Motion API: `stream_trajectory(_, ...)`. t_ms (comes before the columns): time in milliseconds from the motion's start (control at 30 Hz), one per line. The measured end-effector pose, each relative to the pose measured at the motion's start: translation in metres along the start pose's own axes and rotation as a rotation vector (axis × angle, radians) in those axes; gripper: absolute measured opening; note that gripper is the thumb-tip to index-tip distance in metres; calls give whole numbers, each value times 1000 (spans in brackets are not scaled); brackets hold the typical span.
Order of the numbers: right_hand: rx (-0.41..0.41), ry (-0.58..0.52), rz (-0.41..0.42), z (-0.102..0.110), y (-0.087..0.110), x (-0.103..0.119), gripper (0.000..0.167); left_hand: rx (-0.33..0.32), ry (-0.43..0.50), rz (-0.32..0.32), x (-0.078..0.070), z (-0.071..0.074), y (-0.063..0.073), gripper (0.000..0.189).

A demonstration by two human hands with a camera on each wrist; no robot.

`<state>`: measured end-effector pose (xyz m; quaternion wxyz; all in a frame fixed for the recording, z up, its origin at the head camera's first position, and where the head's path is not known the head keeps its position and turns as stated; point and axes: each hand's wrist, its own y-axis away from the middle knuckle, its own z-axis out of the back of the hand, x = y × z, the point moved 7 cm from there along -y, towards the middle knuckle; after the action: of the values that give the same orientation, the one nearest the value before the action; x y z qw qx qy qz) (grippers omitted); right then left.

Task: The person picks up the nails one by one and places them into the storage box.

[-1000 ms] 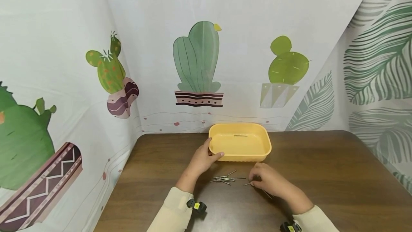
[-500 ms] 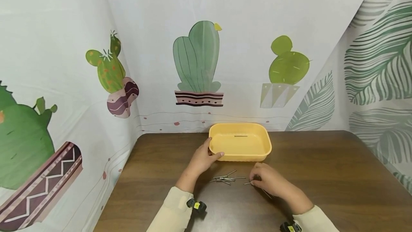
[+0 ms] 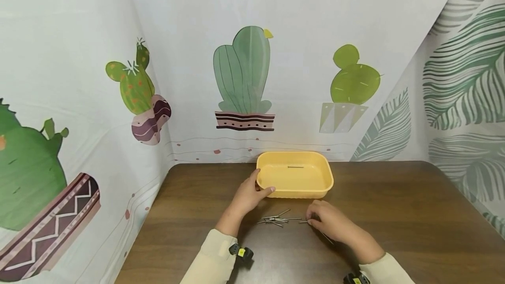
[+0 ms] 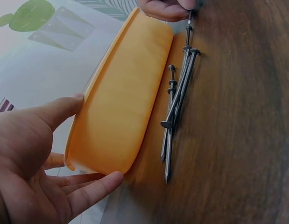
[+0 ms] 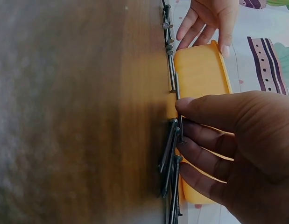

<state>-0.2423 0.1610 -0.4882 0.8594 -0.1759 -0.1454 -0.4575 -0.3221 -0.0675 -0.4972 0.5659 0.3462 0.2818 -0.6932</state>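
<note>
Tray [image 3: 293,193] at table's [image 3: 394,214] back edge, near-left corner gripped by left hand [image 3: 245,197]; nail [image 5: 178,86] pinched in right hand [image 3: 330,221], partly screening further nails [image 5: 171,161]; nail pile [image 3: 273,220] just left.

the yellow tray [image 3: 293,181], oblong with rounded corners, stands upright on the desk [image 3: 386,207], its left end gripped by the left hand [image 3: 246,195]. a single nail [image 3: 295,167] lies inside toward the far wall. grey metal nails [image 3: 275,219], flat-headed and pointed, lie criss-crossed in front; more nails [image 5: 168,161] lie beside the held nail [image 5: 177,85], pinched in the right hand [image 3: 329,220].
</note>
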Motion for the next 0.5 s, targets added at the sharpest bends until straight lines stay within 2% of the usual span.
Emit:
stream_trajectory(367,-11,-17,-32,2,-1,-3,14,-1,14,-17,-2,0,2,91)
stream_trajectory(500,-44,-31,-30,5,-3,-3,12,-4,21,-16,-2,1,2,92)
